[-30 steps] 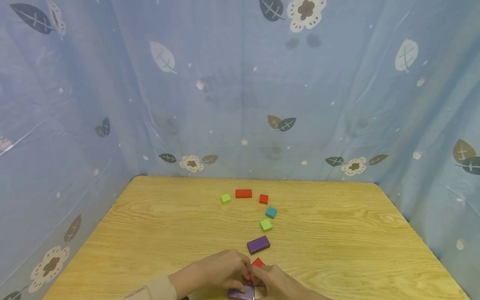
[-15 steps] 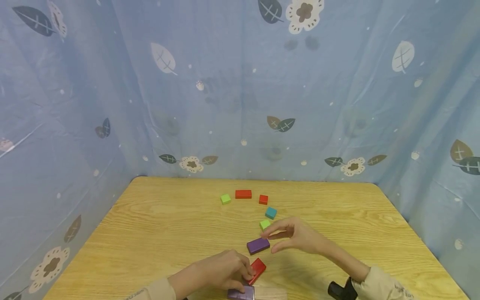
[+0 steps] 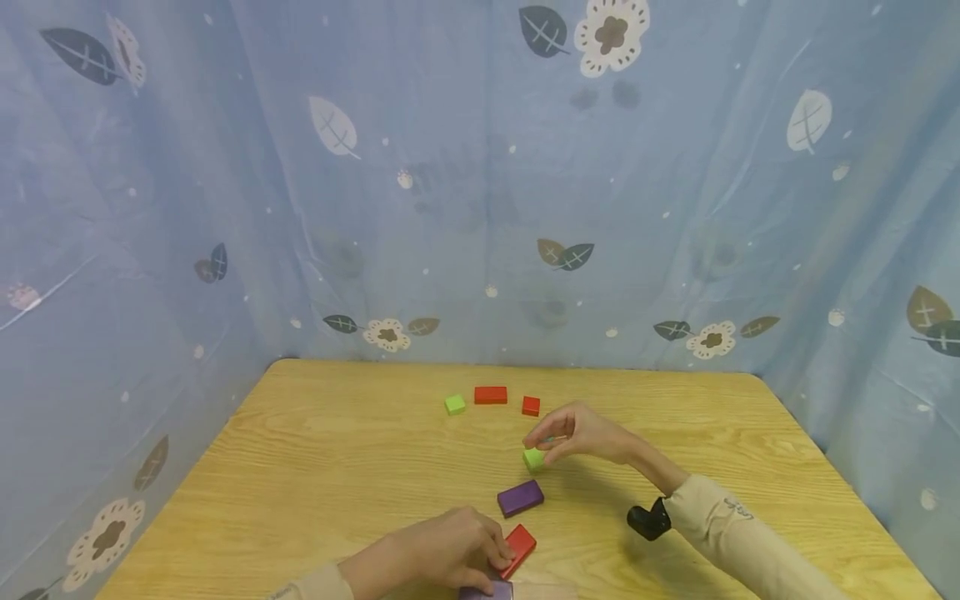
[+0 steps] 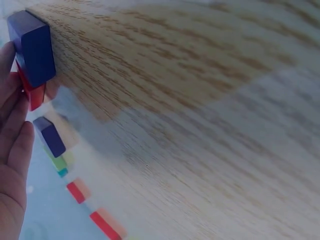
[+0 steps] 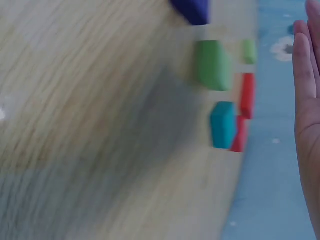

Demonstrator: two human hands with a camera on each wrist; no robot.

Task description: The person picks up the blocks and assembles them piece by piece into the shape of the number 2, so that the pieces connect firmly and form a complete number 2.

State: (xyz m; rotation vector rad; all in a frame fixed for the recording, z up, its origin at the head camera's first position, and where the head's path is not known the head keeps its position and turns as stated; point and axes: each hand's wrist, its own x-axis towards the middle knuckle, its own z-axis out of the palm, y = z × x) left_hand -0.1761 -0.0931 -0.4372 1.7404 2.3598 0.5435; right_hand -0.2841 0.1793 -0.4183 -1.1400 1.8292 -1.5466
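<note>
My left hand [image 3: 446,546] rests on the blocks near the front edge. Its fingertips touch a red block [image 3: 521,546], and its thumb lies on a purple block [image 3: 487,592]. A pale wooden block [image 3: 546,592], cut off by the frame, adjoins that purple one. My right hand [image 3: 588,435] hovers above the table with thumb and fingers apart, holding nothing. Below its fingertips is a green block [image 3: 533,460]. In the head view the hand mostly hides a teal block [image 5: 222,125], which shows on the table in the right wrist view. A second purple block [image 3: 521,498] lies between the hands.
Farther back on the wooden table [image 3: 337,467] lie a small green block [image 3: 454,405], a long red block [image 3: 491,395] and a small red block [image 3: 531,406]. A blue patterned curtain [image 3: 450,208] borders the table. A black device [image 3: 649,519] hangs at the right wrist.
My right hand has left the front blocks and moved forward to above the green and teal blocks, uncovering the red and pale blocks. My left hand has stayed in place.
</note>
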